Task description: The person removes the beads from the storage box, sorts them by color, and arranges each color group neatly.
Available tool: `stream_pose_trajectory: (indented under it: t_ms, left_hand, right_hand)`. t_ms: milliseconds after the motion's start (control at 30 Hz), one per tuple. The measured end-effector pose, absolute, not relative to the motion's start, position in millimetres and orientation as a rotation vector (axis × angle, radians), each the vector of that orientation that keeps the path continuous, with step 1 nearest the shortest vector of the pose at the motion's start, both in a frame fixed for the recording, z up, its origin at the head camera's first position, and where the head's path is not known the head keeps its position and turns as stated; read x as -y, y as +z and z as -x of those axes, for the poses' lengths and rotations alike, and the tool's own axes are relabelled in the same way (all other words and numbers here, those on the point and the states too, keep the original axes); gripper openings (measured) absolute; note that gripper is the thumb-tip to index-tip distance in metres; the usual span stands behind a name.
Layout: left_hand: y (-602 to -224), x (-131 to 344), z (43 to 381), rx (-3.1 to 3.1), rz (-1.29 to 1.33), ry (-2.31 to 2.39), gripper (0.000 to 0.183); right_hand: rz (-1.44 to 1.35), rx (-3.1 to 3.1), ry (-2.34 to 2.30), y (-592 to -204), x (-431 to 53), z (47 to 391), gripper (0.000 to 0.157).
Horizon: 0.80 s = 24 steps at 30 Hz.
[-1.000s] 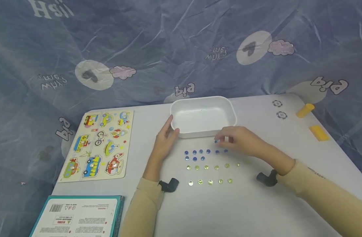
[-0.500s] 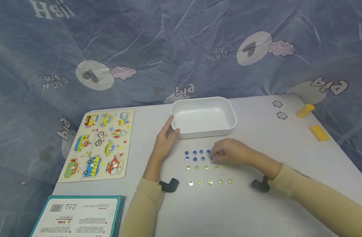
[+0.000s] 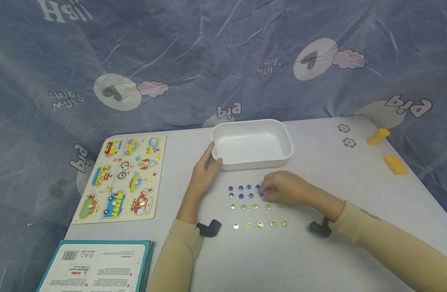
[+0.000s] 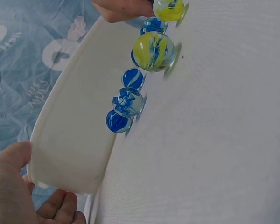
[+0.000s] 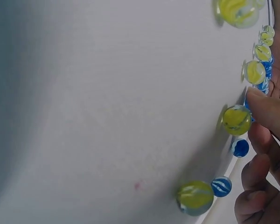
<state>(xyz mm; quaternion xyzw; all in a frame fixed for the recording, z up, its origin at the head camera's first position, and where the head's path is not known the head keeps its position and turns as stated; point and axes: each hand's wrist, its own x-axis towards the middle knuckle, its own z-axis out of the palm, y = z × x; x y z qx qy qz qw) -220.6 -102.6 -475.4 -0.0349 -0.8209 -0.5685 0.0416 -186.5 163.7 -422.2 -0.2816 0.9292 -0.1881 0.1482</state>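
Observation:
My right hand [image 3: 290, 189] pinches a blue glass marble [image 3: 262, 195] between thumb and fingertips, at the right end of the nearer blue row. In the right wrist view, the thumb [image 5: 268, 109] and a finger mostly hide that marble. Two more blue marbles lie beyond the hand there, one of them [image 5: 240, 148] close to the fingers. My left hand [image 3: 202, 175] holds the left front corner of a white tray [image 3: 254, 164], thumb at the front wall and fingers along the side. Several blue marbles [image 3: 240, 196] stand in two rows before the tray.
Two rows of yellow-green marbles [image 3: 260, 225] lie nearer me, partly covered by the right hand. At left are a wooden vehicle puzzle [image 3: 117, 182] and a boxed item [image 3: 95, 267]. A yellow cylinder [image 3: 378, 137] and yellow block [image 3: 395, 164] lie at the right edge.
My right hand has carried the blue marble from beside the tray's front wall toward me and slightly left, to the nearer blue row. The left hand and tray stay put.

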Motion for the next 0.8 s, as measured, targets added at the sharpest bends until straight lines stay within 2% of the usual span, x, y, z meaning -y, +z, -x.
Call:
stream_pose_trajectory:
  t_ms: [533,800]
  left_hand:
    - [-477,104,220,2.548,0.057,-1.691,0.060]
    - [-478,105,220,2.533,0.068,-1.681,0.059]
  right_hand:
    - [0.794,-2.837,-0.625,-401,-167,174,0.011]
    - [0.700,-3.001,-0.689,-383,-159,164,0.026]
